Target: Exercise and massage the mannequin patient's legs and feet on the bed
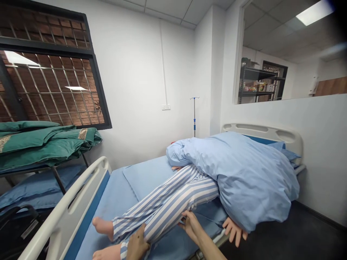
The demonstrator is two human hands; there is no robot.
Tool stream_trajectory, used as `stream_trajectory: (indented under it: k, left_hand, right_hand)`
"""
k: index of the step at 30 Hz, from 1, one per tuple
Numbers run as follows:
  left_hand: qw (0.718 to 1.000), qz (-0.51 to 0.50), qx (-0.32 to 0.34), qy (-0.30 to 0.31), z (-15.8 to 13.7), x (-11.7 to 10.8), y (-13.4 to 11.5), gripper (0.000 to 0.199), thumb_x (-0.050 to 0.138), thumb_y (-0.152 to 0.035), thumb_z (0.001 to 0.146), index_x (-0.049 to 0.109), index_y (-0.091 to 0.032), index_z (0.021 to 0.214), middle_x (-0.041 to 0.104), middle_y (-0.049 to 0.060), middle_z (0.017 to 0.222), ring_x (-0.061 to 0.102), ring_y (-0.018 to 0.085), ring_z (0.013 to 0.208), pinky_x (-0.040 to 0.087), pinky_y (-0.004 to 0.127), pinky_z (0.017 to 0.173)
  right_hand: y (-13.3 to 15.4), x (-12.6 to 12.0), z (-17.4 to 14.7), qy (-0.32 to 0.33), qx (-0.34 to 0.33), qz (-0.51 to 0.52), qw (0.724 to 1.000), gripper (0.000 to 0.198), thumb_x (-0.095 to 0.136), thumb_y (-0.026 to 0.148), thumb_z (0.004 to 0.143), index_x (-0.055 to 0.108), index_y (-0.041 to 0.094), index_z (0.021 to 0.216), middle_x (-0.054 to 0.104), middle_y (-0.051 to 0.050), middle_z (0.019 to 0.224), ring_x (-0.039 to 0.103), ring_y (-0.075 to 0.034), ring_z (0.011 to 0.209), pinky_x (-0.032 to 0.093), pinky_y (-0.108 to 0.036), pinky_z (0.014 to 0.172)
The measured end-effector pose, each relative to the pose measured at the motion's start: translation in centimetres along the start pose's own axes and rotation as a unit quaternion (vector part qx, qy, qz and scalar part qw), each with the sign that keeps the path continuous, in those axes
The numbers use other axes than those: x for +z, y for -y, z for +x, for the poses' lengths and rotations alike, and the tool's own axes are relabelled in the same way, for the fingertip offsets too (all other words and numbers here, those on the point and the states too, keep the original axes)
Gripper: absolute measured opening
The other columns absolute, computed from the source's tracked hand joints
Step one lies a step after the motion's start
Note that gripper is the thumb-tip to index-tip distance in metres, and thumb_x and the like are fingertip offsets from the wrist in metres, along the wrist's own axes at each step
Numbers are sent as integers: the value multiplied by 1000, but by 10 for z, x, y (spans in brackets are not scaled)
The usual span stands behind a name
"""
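Note:
Blue-and-white striped trousers (168,202) cover the legs of what looks like a care manikin lying on the bed. My left hand (137,242) is closed on the near trouser leg just above the ankle. Farther up the same leg, around the knee, my right hand (191,225) pinches the underside edge of the cloth. Both bare feet stick out of the cuffs, the far foot (104,227) and the near foot (107,253). A light blue quilt (244,173) is heaped over the upper body and hides it. One manikin hand (234,231) hangs out below the quilt.
The bed's footboard (81,191) rises at left and its headboard (294,139) at right. An IV pole (194,119) stands behind the bed. Green folded bedding (54,144) lies on a rack at left, with a black bag (24,231) below.

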State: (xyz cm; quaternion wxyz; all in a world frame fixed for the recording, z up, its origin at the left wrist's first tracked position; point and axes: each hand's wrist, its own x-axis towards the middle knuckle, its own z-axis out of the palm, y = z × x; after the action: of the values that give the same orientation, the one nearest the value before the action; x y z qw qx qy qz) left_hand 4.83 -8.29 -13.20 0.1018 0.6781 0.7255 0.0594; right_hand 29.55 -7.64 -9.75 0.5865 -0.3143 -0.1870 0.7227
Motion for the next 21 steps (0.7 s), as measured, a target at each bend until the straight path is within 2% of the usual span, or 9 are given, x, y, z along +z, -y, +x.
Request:
stream_trajectory:
  k: [6, 11, 16, 21]
  left_hand:
    - [998, 62, 9, 5, -10, -8, 28, 80, 45, -16, 49, 38, -13, 129, 48, 7, 129, 44, 20, 116, 30, 30, 96]
    - [995, 93, -2, 32, -26, -5, 49, 77, 46, -16, 51, 40, -17, 128, 51, 7, 127, 45, 23, 114, 31, 34, 94]
    - [986, 133, -16, 95, -34, 5, 52, 72, 45, -11, 56, 39, -15, 128, 53, 10, 122, 48, 26, 109, 35, 40, 89]
    - [982, 149, -30, 114, -31, 8, 49, 67, 41, -8, 62, 37, -17, 129, 52, 11, 122, 49, 24, 106, 35, 40, 87]
  right_hand:
    - [-34, -8, 7, 15, 47, 44, 998, 19, 55, 20, 54, 42, 22, 68, 57, 3, 67, 53, -16, 67, 41, -29, 64]
    - [-78, -25, 21, 17, 97, 76, 992, 12, 49, 24, 55, 42, 22, 64, 56, 1, 62, 52, -17, 65, 41, -30, 63]
    - [-117, -48, 32, -27, 109, 118, 987, 13, 48, 27, 55, 36, 22, 56, 51, 3, 56, 51, -17, 62, 42, -32, 65]
    - [-125, -63, 36, 6, 101, 137, 985, 17, 49, 23, 55, 32, 21, 54, 49, 3, 55, 51, -17, 64, 43, -33, 69]
